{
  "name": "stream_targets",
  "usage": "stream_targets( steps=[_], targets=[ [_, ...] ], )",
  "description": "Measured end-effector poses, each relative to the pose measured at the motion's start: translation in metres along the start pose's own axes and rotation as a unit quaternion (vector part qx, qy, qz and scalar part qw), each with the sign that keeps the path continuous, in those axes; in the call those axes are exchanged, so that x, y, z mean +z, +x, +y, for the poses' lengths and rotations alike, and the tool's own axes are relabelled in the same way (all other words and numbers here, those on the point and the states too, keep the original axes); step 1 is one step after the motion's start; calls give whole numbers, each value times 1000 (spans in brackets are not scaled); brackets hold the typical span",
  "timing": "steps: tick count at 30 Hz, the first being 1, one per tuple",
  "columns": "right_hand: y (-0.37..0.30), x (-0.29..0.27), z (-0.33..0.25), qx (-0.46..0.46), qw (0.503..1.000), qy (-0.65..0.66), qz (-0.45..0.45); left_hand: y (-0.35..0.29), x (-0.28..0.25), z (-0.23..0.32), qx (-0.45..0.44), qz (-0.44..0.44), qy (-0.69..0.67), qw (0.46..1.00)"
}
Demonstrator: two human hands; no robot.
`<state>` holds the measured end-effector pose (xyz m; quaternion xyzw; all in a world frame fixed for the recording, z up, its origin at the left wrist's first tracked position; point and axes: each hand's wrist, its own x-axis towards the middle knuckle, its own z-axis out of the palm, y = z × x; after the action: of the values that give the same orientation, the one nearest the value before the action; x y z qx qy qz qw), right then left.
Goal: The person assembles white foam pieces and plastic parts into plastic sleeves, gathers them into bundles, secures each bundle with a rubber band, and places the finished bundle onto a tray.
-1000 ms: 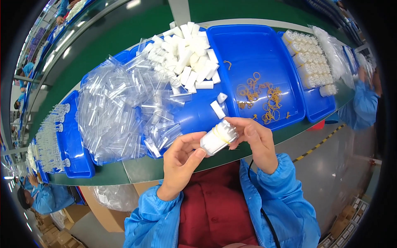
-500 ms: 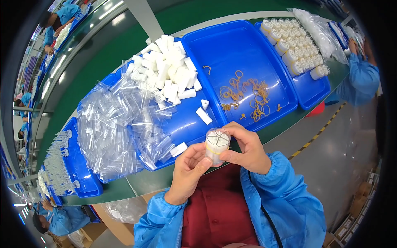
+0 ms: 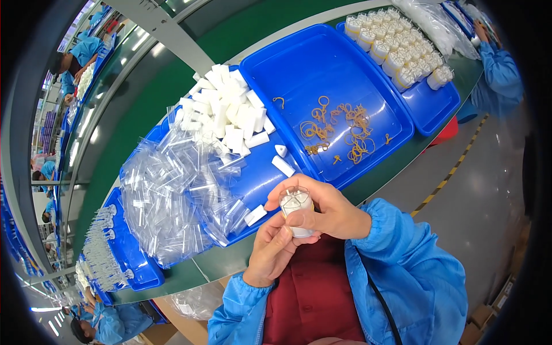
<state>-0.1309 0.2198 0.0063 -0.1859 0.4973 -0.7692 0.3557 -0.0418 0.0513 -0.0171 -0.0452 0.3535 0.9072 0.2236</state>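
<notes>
Both hands are closed on one bundle of white foam pieces [image 3: 295, 200] in clear plastic, its dark-edged segmented top facing up. My left hand [image 3: 271, 248] grips it low, with thumb and fingers near its base. Around the upper part wrap the fingers of my right hand [image 3: 336, 214], and its thumb crosses the front. A little of a yellow band shows at the side; the fingers cover most of it. Just beyond the hands, a blue tray [image 3: 253, 179] bears a heap of white foam pieces [image 3: 227, 109] and a pile of clear plastic sleeves [image 3: 167, 195].
Loose rubber bands [image 3: 356, 129] lie in a second blue tray [image 3: 299, 63]. Finished-looking bundles [image 3: 397, 49] stand in rows in a tray at the far right, beside a plastic bag [image 3: 440, 26]. White stemmed pieces [image 3: 106, 247] sit at the left. A co-worker's sleeve [image 3: 500, 69] shows far right.
My right hand has wrapped further around the bundle, its thumb moving up across the front and its fingers over the far side. The yellow band is now mostly hidden. The whole view has shifted slightly.
</notes>
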Motion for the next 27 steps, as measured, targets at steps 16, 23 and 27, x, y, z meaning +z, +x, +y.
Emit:
stream_targets(
  steps=[16,23,27],
  targets=[
    [-21,-10,-13,-120,955,-263,57,-3,2,3,-6,38,70,997],
    [-67,-86,-68,-252,833,-272,411,10,22,11,26,45,159,986],
    [-93,-201,-92,-260,634,-427,590,3,12,13,36,72,179,981]
  ],
)
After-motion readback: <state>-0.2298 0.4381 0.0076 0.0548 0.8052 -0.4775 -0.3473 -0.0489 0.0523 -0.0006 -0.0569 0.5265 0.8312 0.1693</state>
